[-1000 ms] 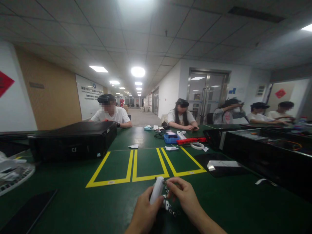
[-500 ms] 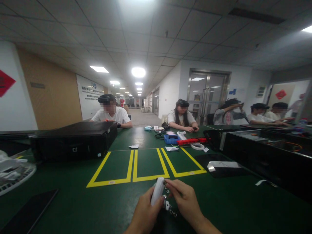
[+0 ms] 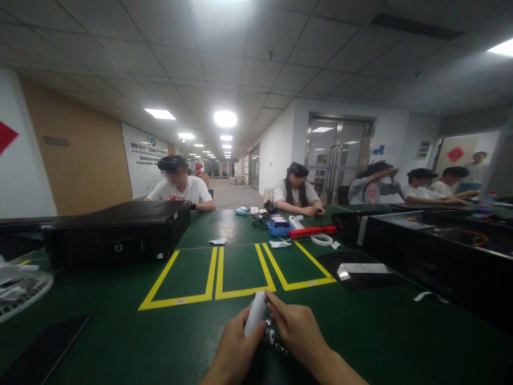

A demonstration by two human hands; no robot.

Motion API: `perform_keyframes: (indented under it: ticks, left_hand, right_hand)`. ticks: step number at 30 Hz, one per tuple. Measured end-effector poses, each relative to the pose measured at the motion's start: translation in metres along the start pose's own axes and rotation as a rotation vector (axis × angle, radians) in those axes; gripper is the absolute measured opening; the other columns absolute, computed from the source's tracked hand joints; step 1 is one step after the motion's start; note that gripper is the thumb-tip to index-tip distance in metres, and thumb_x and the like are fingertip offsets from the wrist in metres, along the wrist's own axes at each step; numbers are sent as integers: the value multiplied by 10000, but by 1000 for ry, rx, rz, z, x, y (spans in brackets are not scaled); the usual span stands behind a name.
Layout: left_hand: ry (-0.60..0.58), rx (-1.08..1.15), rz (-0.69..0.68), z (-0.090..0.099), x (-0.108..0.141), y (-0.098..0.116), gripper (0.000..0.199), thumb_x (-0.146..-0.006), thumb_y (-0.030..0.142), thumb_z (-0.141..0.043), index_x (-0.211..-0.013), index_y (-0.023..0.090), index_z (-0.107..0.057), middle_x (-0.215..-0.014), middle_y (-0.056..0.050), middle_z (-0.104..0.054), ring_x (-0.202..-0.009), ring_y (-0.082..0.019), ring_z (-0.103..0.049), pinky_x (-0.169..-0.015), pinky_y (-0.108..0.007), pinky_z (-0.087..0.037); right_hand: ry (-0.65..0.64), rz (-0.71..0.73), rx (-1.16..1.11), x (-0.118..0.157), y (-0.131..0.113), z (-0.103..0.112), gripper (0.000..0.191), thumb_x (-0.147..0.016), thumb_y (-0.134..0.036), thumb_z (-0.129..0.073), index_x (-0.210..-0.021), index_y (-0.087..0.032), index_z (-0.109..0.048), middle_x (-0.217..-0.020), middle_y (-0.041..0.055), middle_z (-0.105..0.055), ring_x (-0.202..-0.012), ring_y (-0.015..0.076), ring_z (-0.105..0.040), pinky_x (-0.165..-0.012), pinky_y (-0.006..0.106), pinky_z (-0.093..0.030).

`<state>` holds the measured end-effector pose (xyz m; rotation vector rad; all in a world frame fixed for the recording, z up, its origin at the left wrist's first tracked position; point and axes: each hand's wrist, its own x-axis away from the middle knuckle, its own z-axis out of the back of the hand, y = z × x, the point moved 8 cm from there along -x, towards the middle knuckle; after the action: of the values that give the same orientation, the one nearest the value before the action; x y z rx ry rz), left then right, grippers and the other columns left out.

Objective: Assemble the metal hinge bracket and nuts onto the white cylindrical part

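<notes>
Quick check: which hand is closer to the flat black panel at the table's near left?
The left hand. Wrapped around the white tube, it is right of the black panel; the right hand is farther right, fingers by the tube's far end.

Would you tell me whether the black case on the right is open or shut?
Open: the black case shows its inside, with orange wiring in view.
</notes>
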<state>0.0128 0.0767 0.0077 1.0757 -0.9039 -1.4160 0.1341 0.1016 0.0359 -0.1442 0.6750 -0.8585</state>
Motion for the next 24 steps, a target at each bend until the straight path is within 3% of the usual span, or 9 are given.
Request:
perform_keyframes:
  ticks: [5, 8, 11, 15, 18, 24]
  left_hand:
    - [-34, -24, -19, -4, 2, 5, 383, -749, 368, -515, -1018, 122, -633, -908, -69, -693, -812, -218, -600, -719, -265, -428]
    - [-1, 16, 10, -1, 1, 2, 396, -729, 386, -535, -1003, 116, -628, -878, -67, -688, -783, -209, -593, -692, -266, -428]
    - [87, 103, 77, 6, -1, -7, 396, -697, 430, -555, -920, 110, -621, -772, -55, -662, -724, -196, -582, -643, -266, -428]
    - [146, 165, 162, 12, -5, -21, 439, -714, 505, -479, -896, 117, -576, -656, -17, -592, -476, -131, -495, -432, -243, -366]
    - [139, 177, 180, 10, -6, -25, 474, -705, 523, -473, -935, 117, -559, -650, -8, -589, -386, -100, -431, -368, -234, -330]
    - [108, 147, 155, 5, -4, -20, 489, -684, 513, -533, -955, 107, -573, -627, -8, -597, -427, -116, -474, -378, -224, -336]
  right_hand:
    - [-27, -243, -399, 2, 16, -7, 371, -901, -373, -431, -1155, -211, -648, -690, 39, -694, -574, 191, -625, -541, 231, -425]
    - [-47, -253, -283, -1, 14, -1, 361, -895, -345, -469, -1213, -234, -599, -737, 31, -698, -643, 199, -634, -587, 242, -416]
    - [-165, -269, -144, -3, 15, 10, 438, -829, -280, -593, -1263, -239, -545, -820, 22, -694, -737, 202, -629, -629, 243, -401]
    - [-426, -324, -171, 3, 28, 18, 195, -734, -194, -685, -926, -207, -717, -851, 19, -676, -783, 192, -616, -626, 219, -401]
    - [-580, -304, -279, 10, 30, 14, 170, -656, -140, -733, -813, -202, -733, -780, -16, -661, -692, 156, -597, -552, 190, -381]
    - [-564, -223, -277, 11, 22, -4, 138, -639, -118, -745, -738, -214, -745, -731, -30, -662, -681, 138, -590, -566, 177, -381]
